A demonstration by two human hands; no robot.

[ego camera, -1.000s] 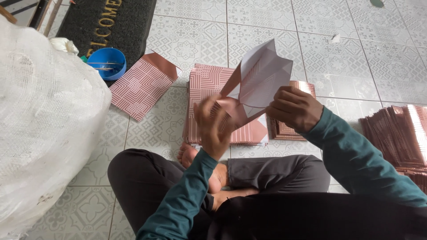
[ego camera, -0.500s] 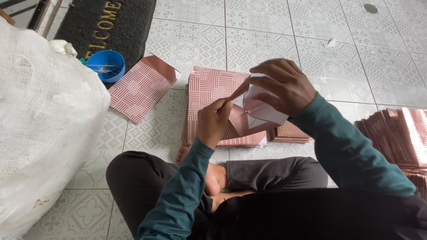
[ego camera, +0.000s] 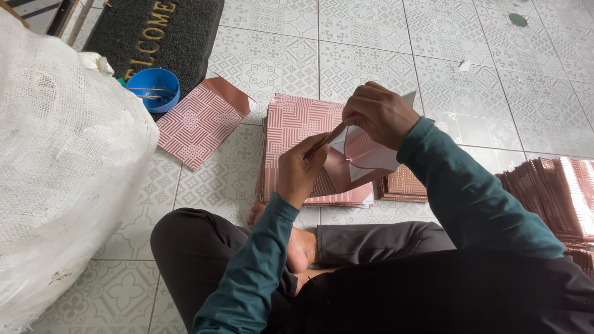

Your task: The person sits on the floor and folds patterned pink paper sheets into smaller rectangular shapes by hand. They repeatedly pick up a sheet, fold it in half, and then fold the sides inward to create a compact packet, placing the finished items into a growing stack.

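Observation:
I sit cross-legged on a tiled floor. Both hands work one pink patterned paper sheet (ego camera: pixel 362 158) with a white inner side, held above a flat stack of the same pink sheets (ego camera: pixel 294 127). My left hand (ego camera: pixel 300 173) pinches the sheet's left edge from below. My right hand (ego camera: pixel 380 114) grips its top, fingers curled over a fold. The sheet is partly folded, and my hands hide its upper part.
A single pink sheet (ego camera: pixel 201 120) lies to the left, beside a blue bowl (ego camera: pixel 154 88) on a dark doormat (ego camera: pixel 161 34). A big white woven sack (ego camera: pixel 59 167) fills the left. Folded pink pieces are piled at right (ego camera: pixel 550 192) and behind the sheet (ego camera: pixel 405 184).
The sheet was held up wide and open a second ago. Now it is lowered and folded in, with my right hand moved left over its top toward my left hand.

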